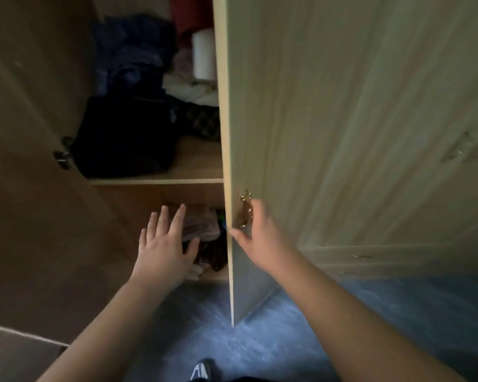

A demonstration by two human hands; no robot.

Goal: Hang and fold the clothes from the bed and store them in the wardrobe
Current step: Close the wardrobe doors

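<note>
Presently in view, head camera, one frame, somewhat blurred.

Wardrobe [342, 106]: pale wood-grain doors, the near door [235, 205] swung ajar with its edge toward the camera. Brass handle [245, 209] on that door, ornate, partly covered.

Right hand [255, 232]: at the brass handle, fingers curled toward it and thumb at the door's edge; whether the fingers actually close round the handle cannot be told.

Left hand [163, 249]: fingers straight and spread, holding nothing, reaching in front of the lower compartment.

Upper shelf [155, 181]: black folded garment [124, 136] at the front left; blue-purple clothes [133, 53] heaped behind; white and patterned pieces to the right; a white roll [204, 55] standing upright below something red [189, 15].

Lower compartment: pinkish striped folded cloth [202, 224] just beyond the left fingertips, on dark patterned fabric [213, 255].

Floor [287, 326]: blue-grey, mottled. Shoe [202, 370]: dark with white stripes, at the bottom edge.

Writing, brands, labels: none legible at this sharpness.
</note>
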